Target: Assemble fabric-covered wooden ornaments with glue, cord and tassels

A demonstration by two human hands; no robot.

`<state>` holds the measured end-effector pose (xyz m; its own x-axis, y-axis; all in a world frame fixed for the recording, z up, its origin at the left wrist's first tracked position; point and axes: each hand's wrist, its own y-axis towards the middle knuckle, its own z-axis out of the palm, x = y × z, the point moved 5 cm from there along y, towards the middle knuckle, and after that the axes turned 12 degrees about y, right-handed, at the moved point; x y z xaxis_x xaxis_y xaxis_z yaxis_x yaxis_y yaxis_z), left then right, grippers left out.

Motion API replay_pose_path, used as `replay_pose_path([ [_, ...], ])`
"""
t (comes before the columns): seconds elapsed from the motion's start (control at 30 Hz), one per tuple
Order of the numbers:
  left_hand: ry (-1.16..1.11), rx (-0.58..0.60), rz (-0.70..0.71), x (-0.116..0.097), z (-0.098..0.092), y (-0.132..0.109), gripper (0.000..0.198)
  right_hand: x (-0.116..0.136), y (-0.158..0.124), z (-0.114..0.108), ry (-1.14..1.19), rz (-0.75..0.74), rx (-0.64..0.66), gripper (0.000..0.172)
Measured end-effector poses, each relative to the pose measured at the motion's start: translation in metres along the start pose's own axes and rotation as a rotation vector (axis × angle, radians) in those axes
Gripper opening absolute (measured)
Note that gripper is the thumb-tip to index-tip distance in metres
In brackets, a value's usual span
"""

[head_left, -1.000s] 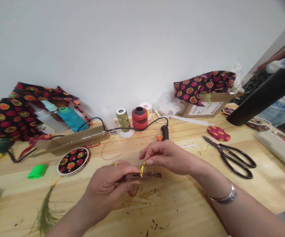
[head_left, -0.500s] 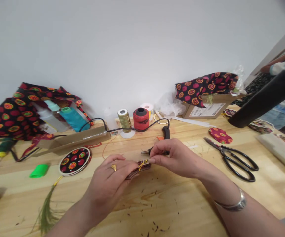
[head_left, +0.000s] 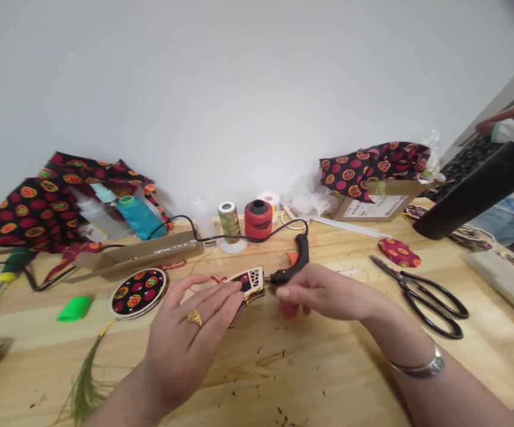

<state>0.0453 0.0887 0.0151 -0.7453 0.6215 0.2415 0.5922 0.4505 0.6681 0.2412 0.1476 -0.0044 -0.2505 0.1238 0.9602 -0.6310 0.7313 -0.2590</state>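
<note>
While the left hand (head_left: 190, 332) pinches one patterned ornament (head_left: 250, 281), the right hand (head_left: 323, 293) curls at its three o'clock, grip unclear; two thread spools (head_left: 258, 219) stand at twelve.

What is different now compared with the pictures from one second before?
The left hand has turned the small patterned piece from edge-on to face showing. The right hand no longer pinches its edge. Glue gun, scissors and red thread spool stayed put.
</note>
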Motion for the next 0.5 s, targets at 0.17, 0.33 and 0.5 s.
replay_pose_path([
  [0.17, 0.013, -0.002, 0.159, -0.003, -0.004, -0.003, 0.029, -0.002, 0.015, -0.003, 0.145, -0.082, -0.295, 0.055],
  [0.33, -0.010, -0.006, 0.137, -0.009, -0.009, -0.001, 0.033, 0.006, 0.010, -0.009, 0.148, -0.206, -0.475, 0.048],
  [0.5, -0.053, 0.000, 0.144, -0.020, -0.017, 0.004, 0.037, 0.014, 0.006, -0.003, 0.088, -0.286, -0.334, 0.043],
])
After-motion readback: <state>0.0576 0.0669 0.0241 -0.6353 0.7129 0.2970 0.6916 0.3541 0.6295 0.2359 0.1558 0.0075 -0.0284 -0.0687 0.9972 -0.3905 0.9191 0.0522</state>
